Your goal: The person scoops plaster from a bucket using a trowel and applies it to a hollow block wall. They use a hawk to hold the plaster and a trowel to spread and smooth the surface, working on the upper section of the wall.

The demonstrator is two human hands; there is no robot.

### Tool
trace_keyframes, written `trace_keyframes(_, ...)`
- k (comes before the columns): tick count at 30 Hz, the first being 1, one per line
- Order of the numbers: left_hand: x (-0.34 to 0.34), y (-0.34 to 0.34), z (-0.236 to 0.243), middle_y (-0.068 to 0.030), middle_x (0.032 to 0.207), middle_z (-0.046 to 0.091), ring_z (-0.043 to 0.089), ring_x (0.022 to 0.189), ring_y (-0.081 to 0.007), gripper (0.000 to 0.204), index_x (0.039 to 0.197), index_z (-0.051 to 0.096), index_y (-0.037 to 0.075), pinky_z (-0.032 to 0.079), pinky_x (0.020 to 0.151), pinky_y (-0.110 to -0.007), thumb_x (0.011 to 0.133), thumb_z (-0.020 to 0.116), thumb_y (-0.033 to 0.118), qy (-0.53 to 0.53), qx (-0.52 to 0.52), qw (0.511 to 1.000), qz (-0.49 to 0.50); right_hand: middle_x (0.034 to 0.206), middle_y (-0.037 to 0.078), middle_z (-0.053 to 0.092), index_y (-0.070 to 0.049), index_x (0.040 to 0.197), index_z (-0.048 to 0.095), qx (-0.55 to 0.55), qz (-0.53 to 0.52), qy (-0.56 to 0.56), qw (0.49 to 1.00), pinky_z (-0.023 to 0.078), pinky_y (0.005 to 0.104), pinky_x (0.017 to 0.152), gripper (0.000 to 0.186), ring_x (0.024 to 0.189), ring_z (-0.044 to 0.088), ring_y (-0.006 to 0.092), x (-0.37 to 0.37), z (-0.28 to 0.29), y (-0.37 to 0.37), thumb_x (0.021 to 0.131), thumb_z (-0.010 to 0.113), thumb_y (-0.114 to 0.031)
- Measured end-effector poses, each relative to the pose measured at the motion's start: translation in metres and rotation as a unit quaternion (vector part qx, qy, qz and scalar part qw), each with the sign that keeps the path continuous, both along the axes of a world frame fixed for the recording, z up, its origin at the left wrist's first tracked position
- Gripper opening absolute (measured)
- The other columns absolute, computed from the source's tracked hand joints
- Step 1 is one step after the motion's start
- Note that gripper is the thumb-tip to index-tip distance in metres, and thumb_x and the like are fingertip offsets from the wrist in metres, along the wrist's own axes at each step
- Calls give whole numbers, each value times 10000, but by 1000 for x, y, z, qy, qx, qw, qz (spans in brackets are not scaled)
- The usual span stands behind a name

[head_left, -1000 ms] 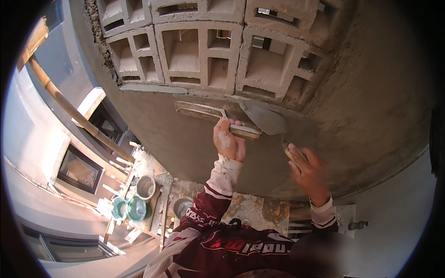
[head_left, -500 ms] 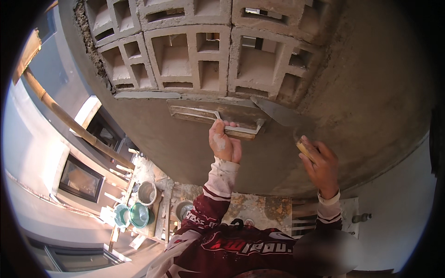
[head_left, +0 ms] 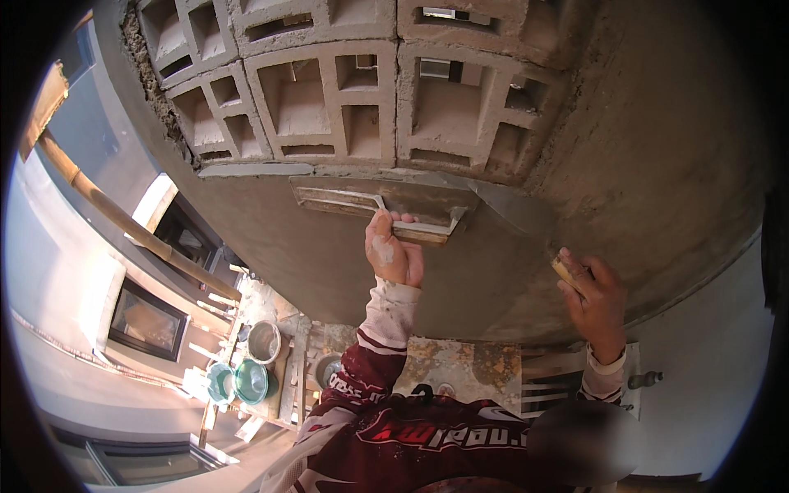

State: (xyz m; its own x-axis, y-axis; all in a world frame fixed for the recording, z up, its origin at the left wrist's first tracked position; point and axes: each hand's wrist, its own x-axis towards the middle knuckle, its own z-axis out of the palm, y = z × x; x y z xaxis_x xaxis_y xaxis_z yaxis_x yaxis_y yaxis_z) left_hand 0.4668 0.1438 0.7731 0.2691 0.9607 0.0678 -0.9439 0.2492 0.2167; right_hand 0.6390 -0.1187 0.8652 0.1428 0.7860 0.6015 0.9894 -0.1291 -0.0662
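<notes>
My left hand [head_left: 394, 251] is wrapped round the handle of a plastering trowel [head_left: 403, 197], a long flat metal blade. It is held level just below the hollow blocks, close to the grey plastered wall [head_left: 329, 255]. A pointed trowel [head_left: 518, 212] is in my right hand [head_left: 596, 300], fingers closed on its yellowish wooden handle. Its blade points up and left, with the tip close to the right end of the plastering trowel. Whether either blade touches the wall I cannot tell.
Hollow vent blocks [head_left: 320, 103] fill the upper wall. At lower left, a green bucket [head_left: 253, 381] and a grey bucket [head_left: 264, 342] stand on wooden planks. A bamboo pole [head_left: 123, 218] slants along the left. Splattered boards [head_left: 444, 361] lie below the wall.
My right hand has moved right and slightly down, drawing the pointed trowel's blade rightward along the plastering trowel's end. My left hand has barely shifted.
</notes>
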Motion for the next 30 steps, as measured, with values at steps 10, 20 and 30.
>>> trace_keyframes(10, 1, 5, -3, -30, 863, 561, 568, 823, -200, 88, 943, 540, 75, 483, 847, -411, 992, 566, 143, -4, -2, 1000, -13, 948, 32, 624, -230, 1296, 661, 50, 57, -50, 996, 503, 348, 698, 558, 783, 623, 221, -19, -7, 60, 755, 779, -161)
trace_keyframes(20, 2, 4, -1, -36, 861, 516, 540, 804, -198, 81, 963, 513, 63, 483, 804, -381, 979, 560, 127, 5, -17, 1000, -5, 939, 32, 588, -185, 1283, 663, 28, 67, -97, 993, 512, 364, 702, 523, 814, 614, 215, -21, -3, 67, 774, 741, -91)
trace_keyframes(30, 2, 5, -5, -34, 885, 532, 542, 823, -203, 73, 955, 525, 65, 479, 819, -388, 979, 557, 126, -3, -19, 1000, -6, 985, 87, 591, -148, 1298, 646, -8, 48, -47, 998, 510, 397, 732, 552, 829, 613, 270, -5, -5, 36, 761, 723, -50)
